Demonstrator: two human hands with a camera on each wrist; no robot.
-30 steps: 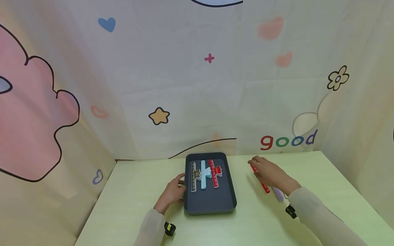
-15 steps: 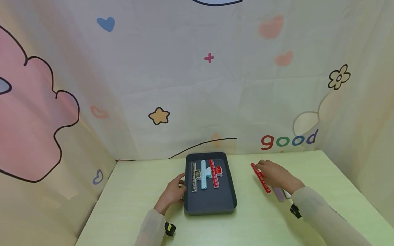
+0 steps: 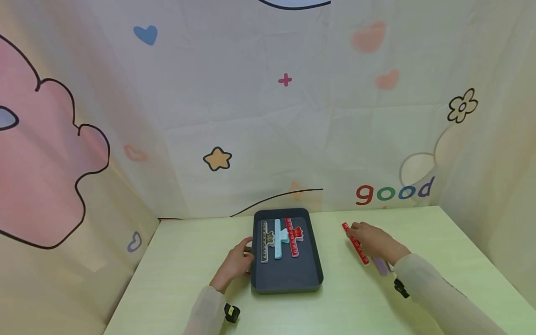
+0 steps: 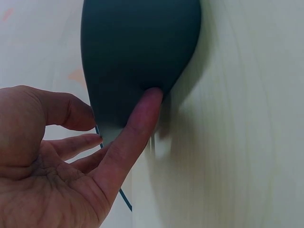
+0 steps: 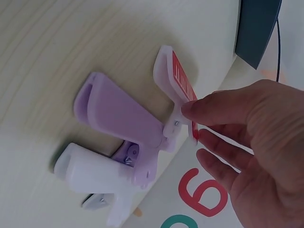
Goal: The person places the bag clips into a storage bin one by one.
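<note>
A dark grey tray (image 3: 286, 279) lies on the table with three long-jawed clips in it: a black one (image 3: 264, 242), a light blue one (image 3: 278, 239) and a red one (image 3: 291, 239). My left hand (image 3: 232, 264) grips the tray's left side; in the left wrist view one finger presses its outer wall. To the right of the tray, my right hand (image 3: 374, 239) pinches another red clip (image 3: 356, 244) printed with piano keys, thumb against its handle. In the right wrist view a purple clip (image 5: 118, 107) and a white clip (image 5: 95, 168) lie beside it.
The pale table (image 3: 180, 279) ends at the back against a printed curtain (image 3: 251, 116) with stars, hearts and the word "good". Curtain also hangs at both sides. Each wrist wears a small black device, such as the one (image 3: 231, 312) on the left.
My right hand has drawn back slightly toward the near right and now pinches the red clip at its handle, leaving more of it showing. The left hand and the tray have stayed put.
</note>
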